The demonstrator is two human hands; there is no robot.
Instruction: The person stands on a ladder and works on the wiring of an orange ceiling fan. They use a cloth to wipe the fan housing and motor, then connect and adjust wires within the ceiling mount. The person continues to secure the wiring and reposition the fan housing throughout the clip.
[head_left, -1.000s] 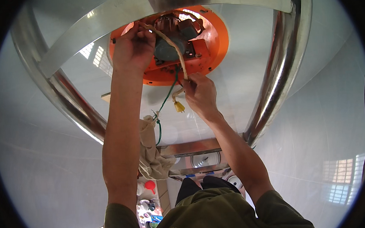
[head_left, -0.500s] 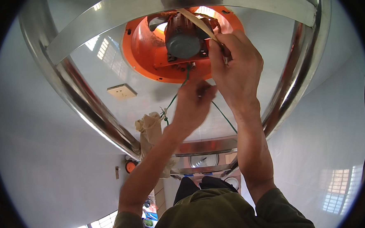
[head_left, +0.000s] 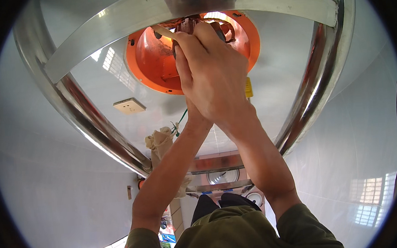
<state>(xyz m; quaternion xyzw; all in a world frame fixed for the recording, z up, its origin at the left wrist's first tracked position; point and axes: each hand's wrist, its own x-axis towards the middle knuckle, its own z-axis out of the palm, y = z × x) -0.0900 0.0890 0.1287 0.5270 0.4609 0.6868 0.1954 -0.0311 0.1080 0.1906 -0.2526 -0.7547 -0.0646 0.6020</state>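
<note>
We have our right hand (head_left: 216,73) at twelve o'clock, fingers curled closed on the tan cord (head_left: 164,32), which slants off toward its ten o'clock before the orange fan housing (head_left: 146,64). Our left hand (head_left: 192,105) is mostly hidden behind; its grip we cannot tell. The yellow plug (head_left: 248,87) shows at the right hand's four o'clock.

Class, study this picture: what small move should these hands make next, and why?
Probably slide the left hand leftward to support the pale cord. That hand is mostly hidden behind the right hand, while the cord runs up and left from the right hand, near the orange housing.
</note>
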